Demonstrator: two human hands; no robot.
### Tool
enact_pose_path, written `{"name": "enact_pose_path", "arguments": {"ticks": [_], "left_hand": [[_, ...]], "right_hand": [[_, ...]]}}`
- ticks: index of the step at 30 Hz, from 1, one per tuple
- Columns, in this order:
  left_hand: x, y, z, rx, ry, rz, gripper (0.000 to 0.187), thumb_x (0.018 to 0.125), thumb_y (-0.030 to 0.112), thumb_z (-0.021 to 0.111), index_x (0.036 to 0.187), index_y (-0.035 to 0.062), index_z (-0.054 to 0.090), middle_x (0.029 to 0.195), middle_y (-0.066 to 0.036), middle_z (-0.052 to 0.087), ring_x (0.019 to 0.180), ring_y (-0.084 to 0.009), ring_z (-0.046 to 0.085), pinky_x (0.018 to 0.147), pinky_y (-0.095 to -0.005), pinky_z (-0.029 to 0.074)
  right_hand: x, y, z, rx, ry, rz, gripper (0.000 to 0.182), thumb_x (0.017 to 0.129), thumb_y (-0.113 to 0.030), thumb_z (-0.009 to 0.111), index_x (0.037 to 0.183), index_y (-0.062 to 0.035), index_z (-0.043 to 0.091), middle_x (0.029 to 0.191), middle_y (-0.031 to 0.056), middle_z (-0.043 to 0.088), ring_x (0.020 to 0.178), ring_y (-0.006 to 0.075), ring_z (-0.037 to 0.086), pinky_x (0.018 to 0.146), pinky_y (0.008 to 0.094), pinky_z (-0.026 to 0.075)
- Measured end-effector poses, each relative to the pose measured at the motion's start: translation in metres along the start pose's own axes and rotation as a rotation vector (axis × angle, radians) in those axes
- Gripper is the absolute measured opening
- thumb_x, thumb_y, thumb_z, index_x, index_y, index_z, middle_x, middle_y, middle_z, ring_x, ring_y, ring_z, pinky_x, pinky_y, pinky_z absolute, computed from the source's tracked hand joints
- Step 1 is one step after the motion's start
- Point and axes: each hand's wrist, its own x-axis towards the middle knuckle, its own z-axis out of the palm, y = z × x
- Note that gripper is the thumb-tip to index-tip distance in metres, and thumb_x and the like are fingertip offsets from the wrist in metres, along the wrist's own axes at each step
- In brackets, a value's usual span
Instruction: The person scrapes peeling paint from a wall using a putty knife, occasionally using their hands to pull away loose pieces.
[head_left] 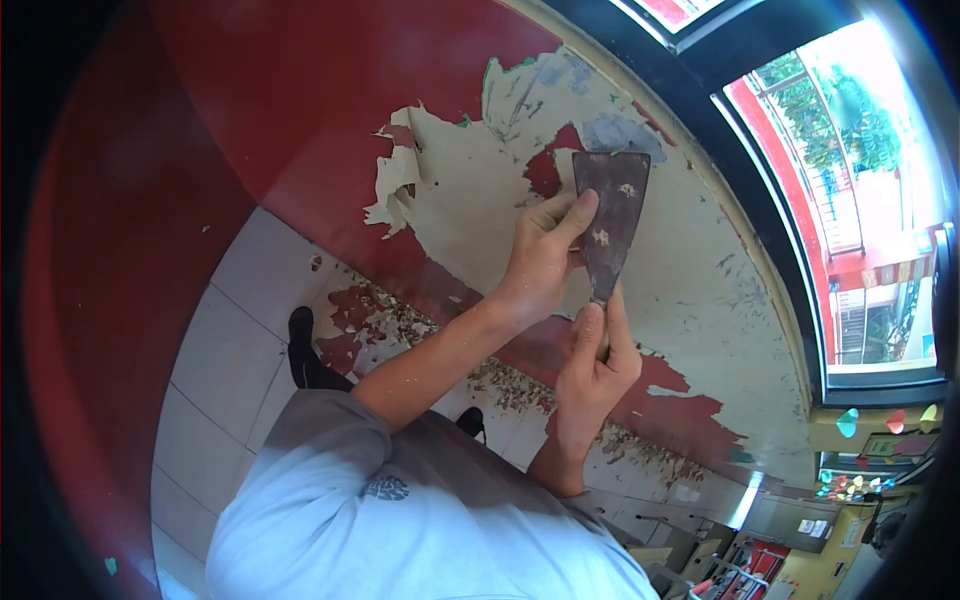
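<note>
A broad paint scraper (618, 215) with a dark, stained blade is held up in front of the wall. Bits of pale residue stick to the blade. My right hand (598, 370) is closed around its handle, most of which the fingers hide. On the blade's left edge, my left hand (548, 245) pinches with the thumb lying on the face. Behind the tool, the wall (470, 190) shows a large bare cream patch where red paint is gone. A curled flap of peeling paint (398, 180) hangs at the patch's left side.
Paint chips (400, 325) litter the tiled floor (225, 330) along the wall's foot. A dark-framed window (840, 190) is at the upper right. Furniture and metal frames (735, 575) stand at the lower right. My shoe (302, 335) is near the debris.
</note>
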Motion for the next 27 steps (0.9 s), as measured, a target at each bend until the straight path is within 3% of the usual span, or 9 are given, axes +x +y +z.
{"name": "enact_pose_path", "arguments": {"ticks": [2, 5, 21, 27], "left_hand": [[0.0, -0.007, -0.001, 0.009, 0.028, -0.025, 0.026, 0.099, 0.027, 0.052, 0.096, 0.0043, 0.063, 0.087, -0.002, 0.065, 0.073, -0.0077, 0.059, 0.067, -0.0254, 0.048], [0.007, 0.001, 0.005, 0.004, 0.042, 0.063, 0.025, 0.099, 0.027, 0.052, 0.095, 0.0042, 0.063, 0.085, -0.003, 0.065, 0.073, -0.0077, 0.059, 0.066, -0.0242, 0.048], [0.01, -0.005, 0.004, 0.073, 0.104, 0.109, 0.027, 0.096, 0.028, 0.058, 0.087, 0.0037, 0.063, 0.079, -0.002, 0.063, 0.067, -0.0077, 0.059, 0.06, -0.0248, 0.051], [0.008, 0.0, 0.001, 0.152, 0.116, 0.101, 0.026, 0.096, 0.027, 0.058, 0.086, 0.0035, 0.063, 0.079, -0.002, 0.063, 0.066, -0.0075, 0.059, 0.06, -0.0245, 0.05]], "right_hand": [[-0.002, 0.001, -0.004, 0.15, -0.027, 0.149, 0.035, 0.095, -0.003, 0.052, 0.13, 0.0029, 0.055, 0.066, 0.0019, 0.054, 0.057, 0.0048, 0.044, 0.051, 0.0222, 0.037], [0.004, -0.003, 0.009, 0.2, 0.023, 0.098, 0.036, 0.095, -0.004, 0.052, 0.13, 0.0022, 0.054, 0.061, -0.003, 0.046, 0.054, 0.0028, 0.04, 0.048, 0.0209, 0.033], [0.005, 0.001, 0.009, 0.291, 0.006, 0.185, 0.036, 0.097, -0.006, 0.051, 0.132, -0.0012, 0.054, 0.064, -0.0036, 0.048, 0.054, 0.0015, 0.041, 0.048, 0.0186, 0.033], [0.002, 0.004, 0.014, 0.359, 0.016, 0.153, 0.034, 0.098, -0.008, 0.051, 0.13, -0.0006, 0.055, 0.067, -0.0052, 0.046, 0.054, -0.0003, 0.035, 0.046, 0.0164, 0.028]]}}
